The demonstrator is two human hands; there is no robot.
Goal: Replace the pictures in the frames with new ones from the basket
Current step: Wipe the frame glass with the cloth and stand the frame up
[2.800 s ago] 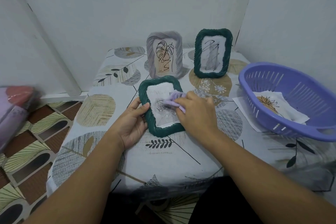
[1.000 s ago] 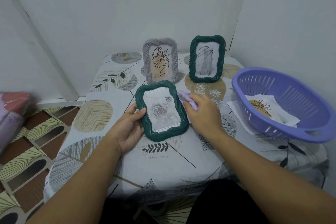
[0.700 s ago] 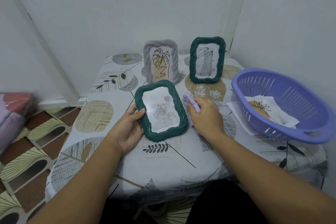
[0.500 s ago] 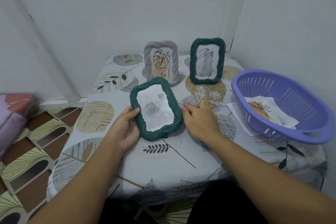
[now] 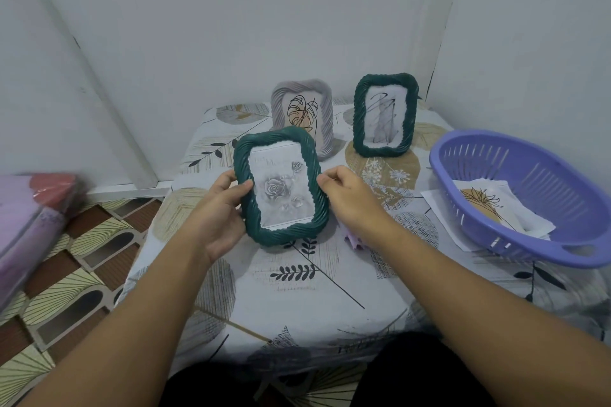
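I hold a dark green frame with a grey rose picture, lifted off the table and tilted up toward me. My left hand grips its left edge, thumb on the front. My right hand grips its right edge. A grey frame with a leaf drawing and a second green frame with a scribble drawing stand upright at the back. A purple basket at the right holds loose pictures.
A small lilac cloth lies on the leaf-patterned tablecloth under my right wrist. A sheet of paper pokes out beneath the basket. White walls close the back and right. Pink and purple packages sit at the far left over a tiled floor.
My right hand stopped wiping the glass, dropped the lilac cloth on the table and took the frame's right edge. Both hands raised the frame from lying flat to tilted upright.
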